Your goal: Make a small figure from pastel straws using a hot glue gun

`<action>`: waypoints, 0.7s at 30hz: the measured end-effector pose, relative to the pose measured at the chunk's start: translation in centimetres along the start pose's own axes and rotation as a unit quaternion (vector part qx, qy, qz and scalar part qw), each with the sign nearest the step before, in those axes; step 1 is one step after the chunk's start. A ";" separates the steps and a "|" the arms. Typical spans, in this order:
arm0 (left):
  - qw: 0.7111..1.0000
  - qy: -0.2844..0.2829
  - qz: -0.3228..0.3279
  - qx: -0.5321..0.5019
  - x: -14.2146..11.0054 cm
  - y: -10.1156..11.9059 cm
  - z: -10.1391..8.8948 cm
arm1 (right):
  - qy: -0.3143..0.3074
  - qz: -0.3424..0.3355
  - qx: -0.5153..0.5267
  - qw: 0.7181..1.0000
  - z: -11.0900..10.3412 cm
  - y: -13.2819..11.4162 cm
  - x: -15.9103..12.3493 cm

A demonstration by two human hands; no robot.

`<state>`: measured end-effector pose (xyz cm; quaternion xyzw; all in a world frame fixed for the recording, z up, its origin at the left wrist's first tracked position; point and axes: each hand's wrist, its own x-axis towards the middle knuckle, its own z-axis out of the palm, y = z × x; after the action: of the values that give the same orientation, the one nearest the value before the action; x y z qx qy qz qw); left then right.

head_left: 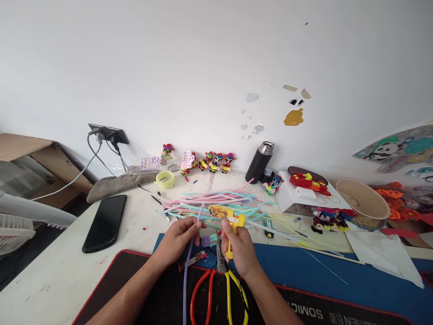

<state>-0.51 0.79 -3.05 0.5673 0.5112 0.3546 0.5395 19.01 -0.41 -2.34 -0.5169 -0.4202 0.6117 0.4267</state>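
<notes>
Pinched in my left hand (184,234) is a long purple pipe cleaner (186,280) that hangs down toward the front edge of the view. My right hand (241,248) is wrapped round a yellow hot glue gun (233,219), a pale glue stick coming out of its back end. The gun's nozzle points left, close to the upper end of the pipe cleaner; I cannot tell whether they touch. Between my hands lies a small purple and mint fuzzy piece (209,240). Below it rest scissors (220,264) with one red and one yellow handle.
Behind my hands lies a heap of pink and teal pipe cleaners (216,198). Small fuzzy dolls (217,162) line the wall. A black thermos (260,162) stands right of them, near a white box (284,194). A phone (104,223) and yellow tape roll (165,179) lie left.
</notes>
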 end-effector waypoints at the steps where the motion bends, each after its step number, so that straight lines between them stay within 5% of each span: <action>1: 1.000 0.002 0.000 0.000 0.0 0.0 0.0 | -0.001 0.001 0.000 1.000 0.0 0.0 0.0; 21: 1.000 0.001 -0.008 -0.008 0.1 0.1 -0.1 | -0.001 0.009 -0.028 1.000 0.2 0.1 -0.2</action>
<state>-0.60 0.89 -2.95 0.5590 0.5133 0.3547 0.5461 18.79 -0.66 -2.36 -0.5318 -0.4327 0.6044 0.4059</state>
